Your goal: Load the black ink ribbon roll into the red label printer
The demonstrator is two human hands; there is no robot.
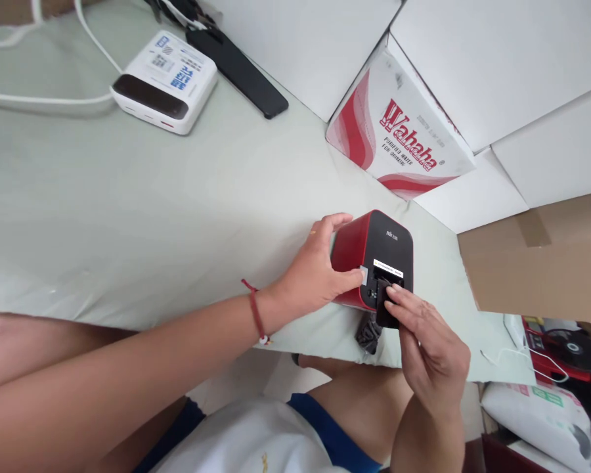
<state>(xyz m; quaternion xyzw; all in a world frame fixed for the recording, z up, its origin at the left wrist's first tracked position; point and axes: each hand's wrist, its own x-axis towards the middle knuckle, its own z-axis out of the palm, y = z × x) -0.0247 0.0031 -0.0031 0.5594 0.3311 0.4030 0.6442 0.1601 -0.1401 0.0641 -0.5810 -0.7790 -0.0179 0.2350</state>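
Clearly, the left grip [315, 272] is spread partly open and has hold of a rounded, box-shaped red device with a black face [396, 249], fingers along its red side and thumb by a small grey patch [365, 271] at the face's edge. The device stands just right of the left grip, on the pale green surface [128, 217]. Nearly closed, the right grip [433, 348] pinches a thin, flat black piece [385, 315] at the opening in the face; whether the piece is attached, I cannot tell. A dark cable bundle [368, 334] lies just left of the right grip. Well ahead and left of the left grip sits a white power bank with a dark display [177, 72]; ahead and right stands a white-and-red Wahaha carton [398, 138].
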